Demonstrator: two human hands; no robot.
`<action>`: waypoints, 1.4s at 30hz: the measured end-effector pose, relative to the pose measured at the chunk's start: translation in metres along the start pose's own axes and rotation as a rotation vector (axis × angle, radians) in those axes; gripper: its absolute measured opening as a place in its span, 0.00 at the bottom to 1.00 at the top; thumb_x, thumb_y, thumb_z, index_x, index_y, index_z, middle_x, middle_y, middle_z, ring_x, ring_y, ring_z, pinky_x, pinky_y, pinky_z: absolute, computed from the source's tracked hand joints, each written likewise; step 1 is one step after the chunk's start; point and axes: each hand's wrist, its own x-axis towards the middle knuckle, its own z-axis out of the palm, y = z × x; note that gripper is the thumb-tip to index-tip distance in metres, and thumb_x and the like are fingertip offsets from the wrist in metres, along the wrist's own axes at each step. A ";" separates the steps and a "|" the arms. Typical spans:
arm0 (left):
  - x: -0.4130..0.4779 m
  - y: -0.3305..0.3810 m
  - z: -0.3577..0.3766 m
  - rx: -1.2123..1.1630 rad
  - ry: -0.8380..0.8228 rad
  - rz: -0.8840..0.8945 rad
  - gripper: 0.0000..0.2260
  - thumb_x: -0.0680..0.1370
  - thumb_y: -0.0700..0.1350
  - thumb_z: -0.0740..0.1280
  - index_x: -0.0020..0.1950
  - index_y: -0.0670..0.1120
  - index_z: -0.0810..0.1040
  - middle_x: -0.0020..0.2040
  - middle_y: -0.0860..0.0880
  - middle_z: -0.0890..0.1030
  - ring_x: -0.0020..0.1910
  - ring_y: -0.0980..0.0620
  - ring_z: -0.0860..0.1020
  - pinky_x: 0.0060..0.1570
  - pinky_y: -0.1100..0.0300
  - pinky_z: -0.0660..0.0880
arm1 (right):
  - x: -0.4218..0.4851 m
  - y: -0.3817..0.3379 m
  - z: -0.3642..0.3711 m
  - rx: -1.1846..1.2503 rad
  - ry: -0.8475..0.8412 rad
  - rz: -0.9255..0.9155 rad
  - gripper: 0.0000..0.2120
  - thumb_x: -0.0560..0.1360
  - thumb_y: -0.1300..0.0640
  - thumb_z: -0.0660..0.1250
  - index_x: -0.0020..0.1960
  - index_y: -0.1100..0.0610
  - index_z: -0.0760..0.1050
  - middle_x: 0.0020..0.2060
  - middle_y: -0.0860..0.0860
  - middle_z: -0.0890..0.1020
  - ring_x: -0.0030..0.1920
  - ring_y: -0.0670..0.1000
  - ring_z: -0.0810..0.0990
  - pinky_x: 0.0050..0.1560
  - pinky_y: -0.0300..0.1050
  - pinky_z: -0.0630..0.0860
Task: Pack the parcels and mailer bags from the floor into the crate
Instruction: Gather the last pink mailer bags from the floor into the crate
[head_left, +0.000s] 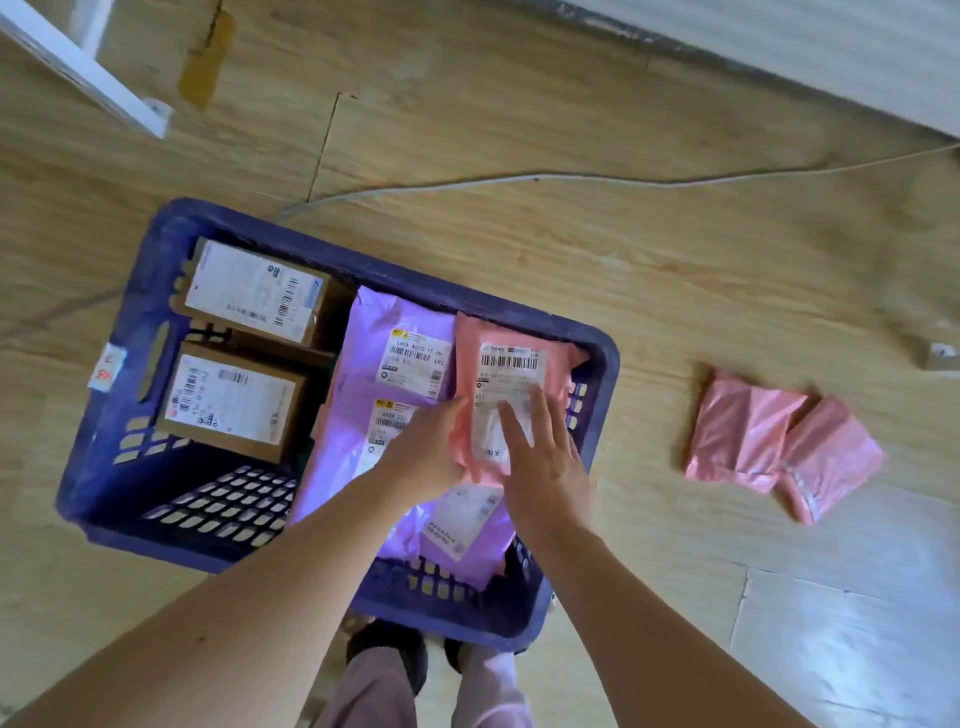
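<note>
Found fingers of right hand straight and apart, pressed flat on the white label of a pink plastic mailer bag, probably to seat it. Found left hand curled on that bag's left edge, pinching it, apparently to steady it. Logged bag inside blue slatted plastic crate, right end, atop purple plastic mailer bags. Logged two brown cardboard parcels at left end. Counted two more pink mailers on wooden floor, well apart, unpacked.
</note>
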 end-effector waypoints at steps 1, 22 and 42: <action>0.001 0.000 0.002 0.129 0.044 0.027 0.36 0.72 0.36 0.70 0.76 0.46 0.57 0.64 0.42 0.71 0.57 0.47 0.75 0.48 0.60 0.75 | 0.003 0.004 0.005 -0.017 -0.011 0.005 0.42 0.76 0.65 0.63 0.76 0.43 0.40 0.74 0.48 0.32 0.77 0.53 0.38 0.71 0.45 0.62; 0.026 -0.015 -0.015 0.875 0.064 0.044 0.44 0.74 0.51 0.69 0.77 0.52 0.39 0.78 0.47 0.38 0.77 0.47 0.41 0.71 0.40 0.53 | 0.049 0.006 -0.005 -0.201 -0.109 -0.015 0.40 0.76 0.58 0.64 0.77 0.50 0.40 0.75 0.60 0.44 0.76 0.63 0.44 0.74 0.57 0.51; -0.147 0.165 -0.101 0.586 0.220 0.435 0.30 0.77 0.46 0.65 0.76 0.50 0.57 0.78 0.47 0.47 0.76 0.49 0.53 0.71 0.57 0.57 | -0.146 0.020 -0.207 0.220 0.251 0.097 0.26 0.76 0.59 0.61 0.73 0.49 0.62 0.73 0.48 0.63 0.73 0.50 0.60 0.70 0.42 0.59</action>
